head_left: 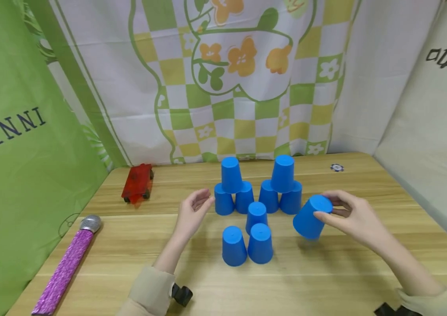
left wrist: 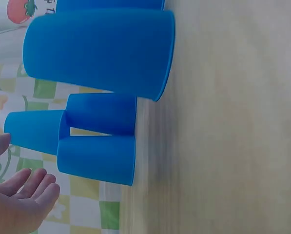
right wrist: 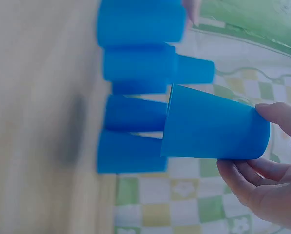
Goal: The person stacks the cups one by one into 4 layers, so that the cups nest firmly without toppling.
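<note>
My right hand (head_left: 355,217) pinches an upside-down blue cup (head_left: 309,218) between thumb and fingers; it hangs tilted above the table, right of the other cups. Relaxed and holding nothing, my left hand (head_left: 193,213) is beside the left cup stack. That stack has one cup (head_left: 231,175) on two base cups (head_left: 224,200). A matching stack to its right carries a top cup (head_left: 282,174). Nearer me, two cups (head_left: 234,246) stand side by side with another cup (head_left: 256,216) just behind them. In the right wrist view the held cup (right wrist: 213,126) hides part of the cups behind.
At the left of the wooden table (head_left: 148,245) lies a purple microphone (head_left: 65,267) with a silver head. A red toy car (head_left: 138,182) is at the back left, and a small round chip (head_left: 337,167) at the back right. Printed cloth (head_left: 243,123) hangs behind the table.
</note>
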Demonstrator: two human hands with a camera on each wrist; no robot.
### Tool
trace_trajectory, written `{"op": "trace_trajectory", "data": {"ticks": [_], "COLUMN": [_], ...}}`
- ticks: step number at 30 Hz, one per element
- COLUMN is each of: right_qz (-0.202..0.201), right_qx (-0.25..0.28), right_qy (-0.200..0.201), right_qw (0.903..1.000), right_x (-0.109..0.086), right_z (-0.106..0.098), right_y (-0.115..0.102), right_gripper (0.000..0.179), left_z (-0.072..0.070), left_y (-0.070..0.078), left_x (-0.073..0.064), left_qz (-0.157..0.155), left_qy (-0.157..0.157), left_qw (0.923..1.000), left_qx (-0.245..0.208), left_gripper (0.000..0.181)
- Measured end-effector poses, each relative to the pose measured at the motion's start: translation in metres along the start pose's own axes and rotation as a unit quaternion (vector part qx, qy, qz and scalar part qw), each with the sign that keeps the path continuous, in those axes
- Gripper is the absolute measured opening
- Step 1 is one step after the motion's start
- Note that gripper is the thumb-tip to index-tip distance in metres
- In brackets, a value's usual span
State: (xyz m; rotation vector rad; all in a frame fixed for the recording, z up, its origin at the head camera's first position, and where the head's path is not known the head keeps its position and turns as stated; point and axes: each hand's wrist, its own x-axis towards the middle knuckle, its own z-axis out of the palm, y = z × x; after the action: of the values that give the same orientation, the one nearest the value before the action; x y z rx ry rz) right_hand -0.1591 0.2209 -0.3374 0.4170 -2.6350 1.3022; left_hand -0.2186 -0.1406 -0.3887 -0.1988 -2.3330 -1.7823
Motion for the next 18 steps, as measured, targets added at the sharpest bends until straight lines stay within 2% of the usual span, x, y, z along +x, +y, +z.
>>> {"op": "trace_trajectory", "data": {"ticks": [7, 10, 14, 18], "right_qz": [0.001, 0.001, -0.004, -0.001], "right_qx": [-0.006, -0.010, -0.010, -0.017], "right_qy": [0.027, 0.042, 0.056, 0.050], "right_qw": [0.9996, 0.9991, 0.9984, 0.9986], "right_x": [0.019, 0.031, 0.051, 0.071], "right_z": [-0.030, -0.042, -0.054, -0.057], "right_y": [-0.015, -0.028, -0.049, -0.068], "right_gripper": [0.052, 0.053, 0.054, 0.057], "left_z": [-0.002, -0.001, 0.002, 0.004], "left_y": [0.008, 0.012, 0.014, 0.016], "left_x": [-0.023, -0.035, -0.047, -0.056], "left_qz": [0.001, -0.007, -0.021, -0.030], "left_qy": [-0.032, -0.055, -0.079, -0.077], "left_qw": [0.9991, 0.9979, 0.9964, 0.9965], "left_qx": [0.026, 0.034, 0.023, 0.012], "left_gripper": [0.044, 0.045, 0.045, 0.044]}}
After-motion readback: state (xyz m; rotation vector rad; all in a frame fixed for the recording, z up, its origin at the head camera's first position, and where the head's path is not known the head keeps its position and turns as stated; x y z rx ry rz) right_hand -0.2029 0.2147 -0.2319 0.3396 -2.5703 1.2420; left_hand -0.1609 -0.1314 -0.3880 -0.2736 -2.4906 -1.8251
